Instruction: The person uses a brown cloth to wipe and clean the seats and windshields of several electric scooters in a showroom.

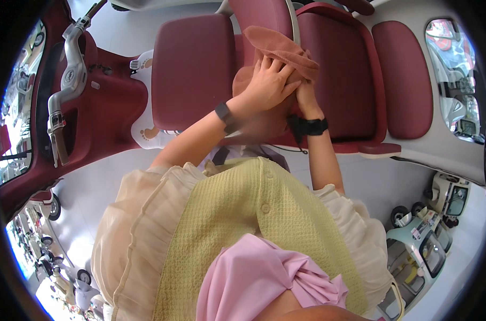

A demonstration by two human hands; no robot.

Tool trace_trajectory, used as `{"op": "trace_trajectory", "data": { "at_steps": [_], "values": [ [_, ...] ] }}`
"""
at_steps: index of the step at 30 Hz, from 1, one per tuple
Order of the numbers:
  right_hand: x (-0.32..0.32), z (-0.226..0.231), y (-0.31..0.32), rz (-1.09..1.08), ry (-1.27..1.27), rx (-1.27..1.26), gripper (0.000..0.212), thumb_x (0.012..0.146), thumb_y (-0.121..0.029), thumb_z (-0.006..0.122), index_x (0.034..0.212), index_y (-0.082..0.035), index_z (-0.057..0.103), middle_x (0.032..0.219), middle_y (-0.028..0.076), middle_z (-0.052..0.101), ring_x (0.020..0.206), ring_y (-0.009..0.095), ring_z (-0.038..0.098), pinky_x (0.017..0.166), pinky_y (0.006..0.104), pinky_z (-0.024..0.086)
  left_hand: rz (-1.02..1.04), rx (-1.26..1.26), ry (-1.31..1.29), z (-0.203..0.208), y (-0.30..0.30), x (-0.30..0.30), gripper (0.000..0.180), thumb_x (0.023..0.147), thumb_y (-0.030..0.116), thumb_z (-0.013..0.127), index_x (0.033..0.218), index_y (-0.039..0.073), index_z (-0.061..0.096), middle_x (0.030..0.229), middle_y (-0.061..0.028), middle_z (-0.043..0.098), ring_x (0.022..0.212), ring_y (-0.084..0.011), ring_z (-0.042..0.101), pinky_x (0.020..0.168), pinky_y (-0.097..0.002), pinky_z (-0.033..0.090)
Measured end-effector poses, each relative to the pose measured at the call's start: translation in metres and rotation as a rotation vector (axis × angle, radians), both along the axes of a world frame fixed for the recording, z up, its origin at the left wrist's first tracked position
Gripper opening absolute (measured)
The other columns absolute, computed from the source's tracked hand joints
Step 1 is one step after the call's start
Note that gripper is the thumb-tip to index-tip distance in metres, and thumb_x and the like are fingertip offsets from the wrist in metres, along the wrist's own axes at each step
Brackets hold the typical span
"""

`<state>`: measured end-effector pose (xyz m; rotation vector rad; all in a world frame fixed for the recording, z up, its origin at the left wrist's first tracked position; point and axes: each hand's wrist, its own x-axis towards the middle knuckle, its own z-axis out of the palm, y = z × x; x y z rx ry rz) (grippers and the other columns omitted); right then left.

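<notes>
A brown-orange cloth point(278, 45) is bunched up over the maroon seats of a small vehicle. My left hand point(270, 83) grips it from the left, its fingers bent over the folds. From the right, my right hand point(306, 96) holds the same cloth; most of its fingers are hidden under the fabric and behind the left hand. Part of the cloth hangs below and left of the hands. The front seat cushion point(192, 69) lies to the left of the hands, and the rear seat cushion point(336, 75) to the right.
Handlebars point(69, 80) stand at the far left, beside a windscreen. A white floor mat point(144, 128) with footprint shapes lies left of the front seat. A padded backrest point(400, 80) rises at the right. Another small vehicle point(419, 235) stands at the lower right.
</notes>
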<state>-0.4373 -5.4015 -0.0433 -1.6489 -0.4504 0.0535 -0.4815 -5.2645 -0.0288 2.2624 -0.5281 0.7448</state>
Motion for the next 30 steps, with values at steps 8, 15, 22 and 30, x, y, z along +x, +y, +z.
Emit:
{"op": "trace_trajectory", "data": {
  "at_steps": [8,15,22,30],
  "values": [
    [-0.083,-0.054,0.006,-0.077,-0.377,-0.555,0.045,0.095,-0.020,0.044,0.134,-0.002,0.029,0.132,0.013,0.038,0.124,0.021,0.035,0.103,0.0318,0.031,0.011,0.284,-0.015,0.014,0.004,-0.046,0.035,0.076,0.030,0.063,0.106,0.012,0.059,0.115,-0.0124,0.050,0.110,-0.0422,0.042,0.093,-0.0538,0.034],
    [-0.059,-0.082,-0.017,0.113,-0.082,-0.426,0.047,0.095,-0.014,0.042,0.137,-0.002,0.025,0.137,0.012,0.033,0.130,0.020,0.030,0.106,0.0320,0.027,-0.068,0.274,0.052,0.029,0.005,-0.034,0.039,0.073,0.030,0.064,0.110,0.019,0.059,0.117,-0.0088,0.049,0.114,-0.0428,0.039,0.092,-0.0547,0.035],
    [0.020,-0.009,0.002,0.030,0.423,0.291,0.052,0.099,-0.041,0.029,0.139,-0.008,0.026,0.133,0.008,0.038,0.122,0.016,0.039,0.099,0.0283,0.037,-0.113,0.153,0.092,0.025,0.010,0.035,0.030,0.088,0.020,0.047,0.114,0.007,0.056,0.126,-0.0163,0.043,0.116,-0.0350,0.040,0.088,-0.0490,0.038],
    [0.025,0.003,0.000,0.081,0.863,0.416,0.056,0.099,-0.045,0.022,0.141,-0.008,0.023,0.139,0.009,0.032,0.127,0.017,0.032,0.104,0.0251,0.029,0.061,0.069,0.198,0.029,-0.004,0.038,0.040,0.082,0.028,0.056,0.116,0.007,0.053,0.121,-0.0192,0.043,0.108,-0.0420,0.042,0.079,-0.0501,0.045]
  ]
}}
